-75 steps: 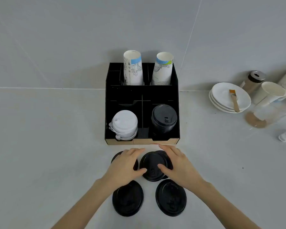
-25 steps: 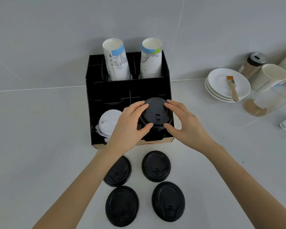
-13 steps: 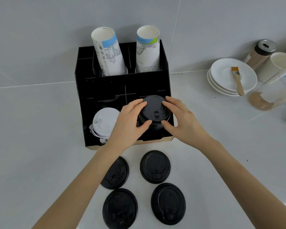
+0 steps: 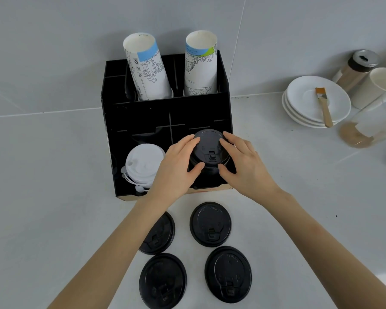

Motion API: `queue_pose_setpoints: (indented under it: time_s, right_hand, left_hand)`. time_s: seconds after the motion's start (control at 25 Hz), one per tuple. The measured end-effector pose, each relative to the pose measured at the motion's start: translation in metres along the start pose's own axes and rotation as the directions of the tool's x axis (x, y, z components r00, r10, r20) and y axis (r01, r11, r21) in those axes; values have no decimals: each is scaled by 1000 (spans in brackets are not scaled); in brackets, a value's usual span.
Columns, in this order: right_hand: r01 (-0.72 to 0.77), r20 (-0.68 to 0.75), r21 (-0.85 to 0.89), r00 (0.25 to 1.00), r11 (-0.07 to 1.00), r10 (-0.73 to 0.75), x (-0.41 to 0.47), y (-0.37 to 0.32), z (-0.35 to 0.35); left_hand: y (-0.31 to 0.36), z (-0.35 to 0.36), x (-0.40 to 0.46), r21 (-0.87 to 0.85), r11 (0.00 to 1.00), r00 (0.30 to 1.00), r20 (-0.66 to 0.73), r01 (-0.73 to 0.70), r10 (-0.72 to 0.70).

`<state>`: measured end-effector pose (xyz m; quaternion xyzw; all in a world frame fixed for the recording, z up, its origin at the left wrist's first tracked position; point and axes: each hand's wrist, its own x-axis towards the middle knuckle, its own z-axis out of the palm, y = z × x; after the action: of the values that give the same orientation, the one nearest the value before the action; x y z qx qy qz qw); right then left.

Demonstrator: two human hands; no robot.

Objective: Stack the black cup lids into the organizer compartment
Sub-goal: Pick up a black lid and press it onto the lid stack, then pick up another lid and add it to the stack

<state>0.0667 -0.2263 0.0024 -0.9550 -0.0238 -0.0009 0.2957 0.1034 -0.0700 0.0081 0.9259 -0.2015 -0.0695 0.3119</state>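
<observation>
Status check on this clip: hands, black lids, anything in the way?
Left hand and right hand both on top lid of black stack, front right compartment. Four loose lids on counter. Nothing blocking.

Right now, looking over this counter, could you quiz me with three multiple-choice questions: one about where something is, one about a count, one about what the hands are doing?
1. Where is the white lid stack?
A. In the organizer, front left compartment
B. On the plates
C. On the counter

2. How many black lids lie loose on the counter?
A. Two
B. Four
C. Six

3. What are the hands doing?
A. Resting flat on the counter
B. Lifting a paper cup
C. Gripping the black lid stack

Answers: 1 A, it sits beside the black stack; 2 B, four lie below the organizer; 3 C, left hand and right hand clasp its sides.
</observation>
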Motion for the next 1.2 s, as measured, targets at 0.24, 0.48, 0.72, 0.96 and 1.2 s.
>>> queue_pose_setpoints:
  time_s: [0.24,0.48,0.72,0.96,1.2]
  right_hand:
    - [-34,-9,61,999,998,34,-4,-2,0]
    - [-18,-54,109,998,994,24,-12,-8,-8]
    - [-13,-113,148,993,989,30,-36,-11,-12]
    - [-44,-42,162,998,986,51,-72,-7,3]
    - [-106,169,131,982,986,83,-99,3,29]
  left_hand:
    - [-1,2,-3,-44,999,1000,-15,5,-6]
    - [-2,-4,-11,-78,997,1000,-30,0,-2]
    - [-2,-10,-40,-120,993,998,-63,-18,11]
    - [-8,0,-74,-166,986,999,-30,9,-14]
    - [-20,28,-98,-91,995,987,156,49,-35]
